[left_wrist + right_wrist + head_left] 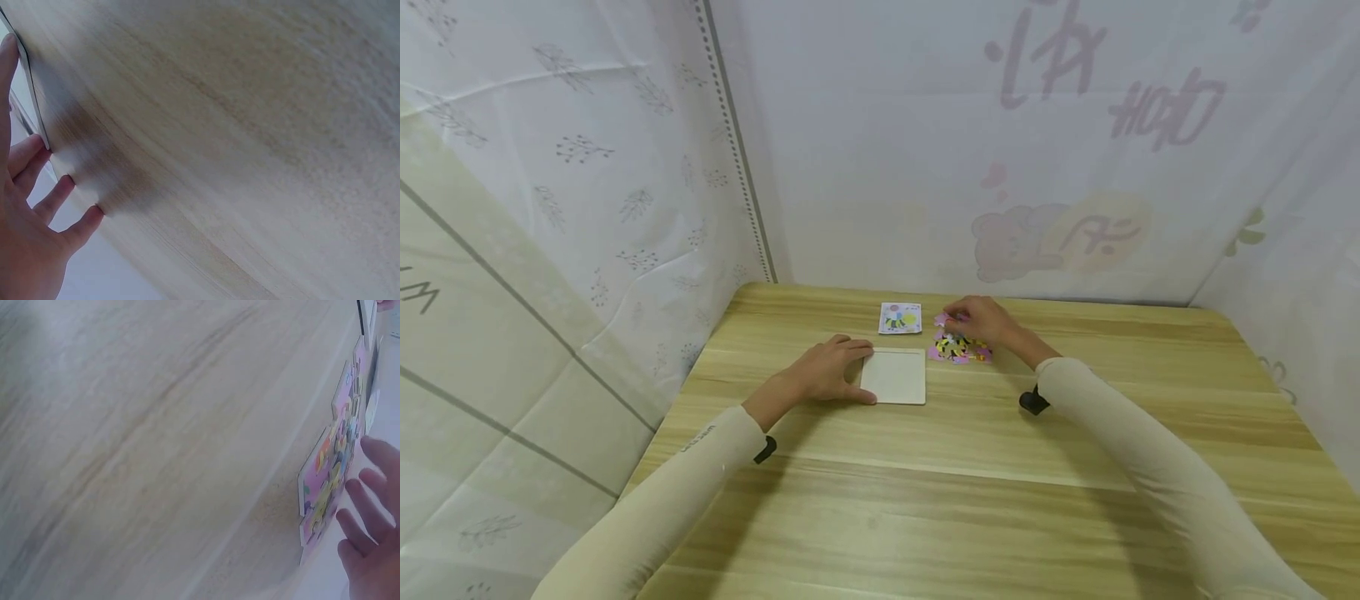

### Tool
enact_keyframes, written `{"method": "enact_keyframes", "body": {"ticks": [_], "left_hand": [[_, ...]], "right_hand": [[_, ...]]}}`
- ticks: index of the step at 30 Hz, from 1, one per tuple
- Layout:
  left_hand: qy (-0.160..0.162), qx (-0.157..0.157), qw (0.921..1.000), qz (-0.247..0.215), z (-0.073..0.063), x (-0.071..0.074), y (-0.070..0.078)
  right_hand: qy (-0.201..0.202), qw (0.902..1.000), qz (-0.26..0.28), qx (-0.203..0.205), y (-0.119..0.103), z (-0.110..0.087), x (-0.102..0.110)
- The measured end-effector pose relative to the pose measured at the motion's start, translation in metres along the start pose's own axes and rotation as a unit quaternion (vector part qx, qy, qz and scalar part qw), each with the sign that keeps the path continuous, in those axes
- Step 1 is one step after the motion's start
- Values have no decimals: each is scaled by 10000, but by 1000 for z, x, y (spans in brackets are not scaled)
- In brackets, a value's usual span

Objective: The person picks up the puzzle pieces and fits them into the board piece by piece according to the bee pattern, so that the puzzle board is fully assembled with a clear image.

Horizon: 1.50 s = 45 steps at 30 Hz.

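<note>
My left hand (829, 369) grips a flat white square tray (895, 377) by its left side, thumb at the near corner and fingers at the far one. In the left wrist view that hand (37, 219) meets the tray's edge (34, 100). My right hand (988, 321) bends down over a small heap of jigsaw pieces (952, 347), pink with yellow and black. Its fingertips are right at the upper pieces. Loosely bent, spread fingers (365, 515) show beside the overlapping pieces (325, 469) in the right wrist view; the thumb is hidden there.
A square picture card (900, 318) with a bee on it lies behind the tray, left of the pieces. Everything rests on a wood-grain table (880, 517). Printed fabric curtains (880, 167) stand behind the table and at its sides.
</note>
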<state>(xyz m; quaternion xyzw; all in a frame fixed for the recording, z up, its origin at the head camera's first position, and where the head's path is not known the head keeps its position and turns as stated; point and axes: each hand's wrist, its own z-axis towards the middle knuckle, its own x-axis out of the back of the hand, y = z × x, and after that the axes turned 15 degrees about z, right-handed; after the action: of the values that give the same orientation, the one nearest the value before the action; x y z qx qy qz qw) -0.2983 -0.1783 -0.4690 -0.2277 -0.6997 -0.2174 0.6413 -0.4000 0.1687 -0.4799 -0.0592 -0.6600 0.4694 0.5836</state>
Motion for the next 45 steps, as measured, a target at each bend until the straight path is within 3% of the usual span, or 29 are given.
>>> {"method": "enact_keyframes", "body": {"ticks": [6, 14, 27, 45], "left_hand": [[12, -21, 10000, -2, 0, 0, -1], [61, -23, 10000, 7, 0, -1, -1], [36, -20, 10000, 19, 1, -1, -1], [19, -21, 10000, -43, -1, 2, 2]], "right_hand": [[30, 9999, -84, -82, -1, 5, -2], [52, 9998, -46, 177, -4, 8, -5], [54, 9999, -124, -96, -8, 12, -6], [-94, 9994, -329, 28, -9, 11, -6]]}}
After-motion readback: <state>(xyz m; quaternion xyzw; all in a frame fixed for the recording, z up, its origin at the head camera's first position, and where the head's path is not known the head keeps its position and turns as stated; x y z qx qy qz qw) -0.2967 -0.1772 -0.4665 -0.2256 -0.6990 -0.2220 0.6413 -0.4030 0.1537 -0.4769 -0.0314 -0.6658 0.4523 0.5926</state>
